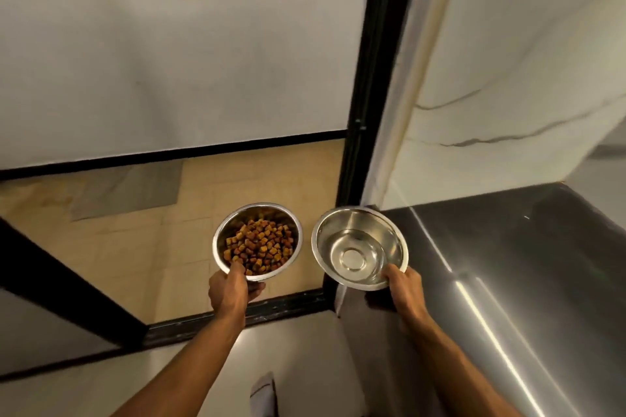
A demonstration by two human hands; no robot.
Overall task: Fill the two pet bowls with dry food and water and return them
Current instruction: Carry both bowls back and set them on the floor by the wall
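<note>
My left hand (229, 291) grips the near rim of a steel bowl (288, 220) holding brown dry food (259, 245). My right hand (401, 284) holds the near rim of a second steel bowl (330, 230) with clear water (352, 247) in its bottom. Both bowls are carried in the air side by side, roughly level, above a doorway threshold. They do not touch each other.
A black door frame (366, 112) stands upright just beyond the bowls, with its black threshold (271, 310) below them. Beyond lies a beige tiled floor (135, 247) with a grey mat (135, 189). A steel counter (508, 264) is at the right.
</note>
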